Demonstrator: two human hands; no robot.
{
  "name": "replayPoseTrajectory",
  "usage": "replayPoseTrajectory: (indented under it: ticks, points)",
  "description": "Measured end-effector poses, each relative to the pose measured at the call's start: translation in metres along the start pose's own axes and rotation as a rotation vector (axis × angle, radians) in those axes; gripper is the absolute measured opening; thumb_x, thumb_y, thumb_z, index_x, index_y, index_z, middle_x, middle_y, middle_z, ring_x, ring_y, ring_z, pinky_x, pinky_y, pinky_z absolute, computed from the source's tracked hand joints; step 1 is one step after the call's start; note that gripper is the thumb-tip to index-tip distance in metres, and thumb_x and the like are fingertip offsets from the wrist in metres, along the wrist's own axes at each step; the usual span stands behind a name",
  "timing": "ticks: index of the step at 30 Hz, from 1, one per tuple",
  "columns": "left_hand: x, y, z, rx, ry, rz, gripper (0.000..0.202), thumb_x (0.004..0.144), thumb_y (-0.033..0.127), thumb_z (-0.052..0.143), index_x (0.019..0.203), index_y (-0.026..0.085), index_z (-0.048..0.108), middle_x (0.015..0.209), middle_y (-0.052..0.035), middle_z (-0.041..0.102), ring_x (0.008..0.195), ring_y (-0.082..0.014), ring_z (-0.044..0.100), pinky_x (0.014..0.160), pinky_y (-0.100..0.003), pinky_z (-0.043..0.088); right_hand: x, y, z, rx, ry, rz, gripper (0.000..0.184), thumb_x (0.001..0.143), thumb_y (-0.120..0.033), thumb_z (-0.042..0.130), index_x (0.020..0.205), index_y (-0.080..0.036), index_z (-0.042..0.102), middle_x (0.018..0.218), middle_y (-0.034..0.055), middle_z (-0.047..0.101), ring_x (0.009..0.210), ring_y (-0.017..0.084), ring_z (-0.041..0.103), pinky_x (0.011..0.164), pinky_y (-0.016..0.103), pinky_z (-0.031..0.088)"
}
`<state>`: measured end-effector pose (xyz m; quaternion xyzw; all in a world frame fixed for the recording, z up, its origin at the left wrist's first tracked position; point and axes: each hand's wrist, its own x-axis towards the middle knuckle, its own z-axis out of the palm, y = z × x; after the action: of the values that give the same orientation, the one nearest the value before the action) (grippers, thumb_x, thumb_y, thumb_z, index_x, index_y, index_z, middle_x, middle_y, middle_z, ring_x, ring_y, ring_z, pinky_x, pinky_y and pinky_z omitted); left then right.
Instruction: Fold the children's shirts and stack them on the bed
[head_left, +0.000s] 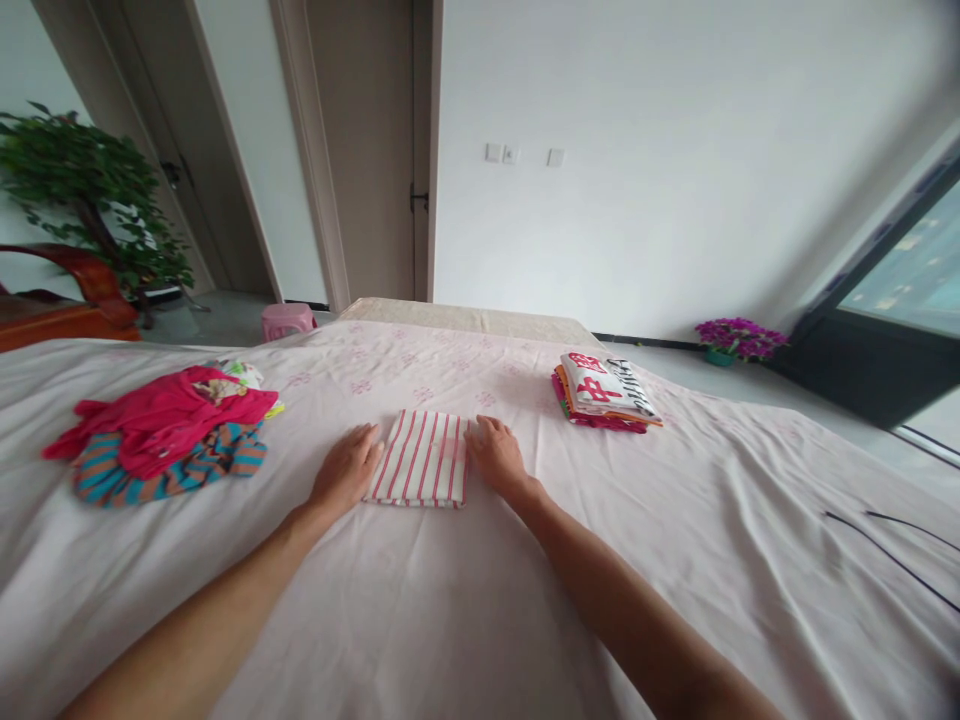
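Where the cloth (420, 460) lies: flat and folded on the sheet (450, 620), directly between the two hands.
Stripes: red on white, running away from the person with a slight lean; neither side looks clearly longer, so I cannot tell the long axis.
Left grip (346, 468): at the cloth's left edge, fingers together and loosely curved, nothing visibly pinched.
Right grip (496, 455): at the right edge, half open, fingers bent toward the cloth, no clear hold on it.
Nearer hand: neither, as both seem to touch their edges.
Stack (607, 390): folded clothes, farther out and right, nearer the right grip.
Heap (169, 425): unfolded clothes, well left of the left grip.
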<state>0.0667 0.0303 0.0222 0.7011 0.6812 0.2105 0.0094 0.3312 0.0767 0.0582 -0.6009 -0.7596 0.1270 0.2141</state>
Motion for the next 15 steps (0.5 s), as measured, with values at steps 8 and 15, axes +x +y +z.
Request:
replayPoseTrajectory:
  ticks: [8, 15]
  points:
    - [-0.002, 0.0, -0.008, -0.083, 0.057, -0.171, 0.051, 0.092, 0.026, 0.042, 0.14, 0.011, 0.047, 0.139, -0.0129, 0.058, 0.129, -0.0211, 0.053, 0.11, -0.031, 0.04, -0.015, -0.018, -0.022, 0.762, -0.256, 0.399, 0.057, 0.083, -0.021, 0.065, 0.135, -0.008, 0.046, 0.1, 0.0104, 0.069, 0.082, 0.017, 0.067, 0.066, 0.024, 0.053]
    - [-0.002, -0.003, -0.011, -0.1, 0.042, -0.169, 0.051, 0.09, 0.021, 0.04, 0.14, 0.011, 0.047, 0.141, -0.0121, 0.057, 0.131, -0.0206, 0.052, 0.11, -0.03, 0.038, -0.003, -0.036, -0.03, 0.841, -0.422, 0.533, 0.014, 0.085, -0.022, 0.065, 0.08, -0.009, 0.064, 0.066, 0.0079, 0.066, 0.06, 0.017, 0.064, 0.055, 0.028, 0.056]
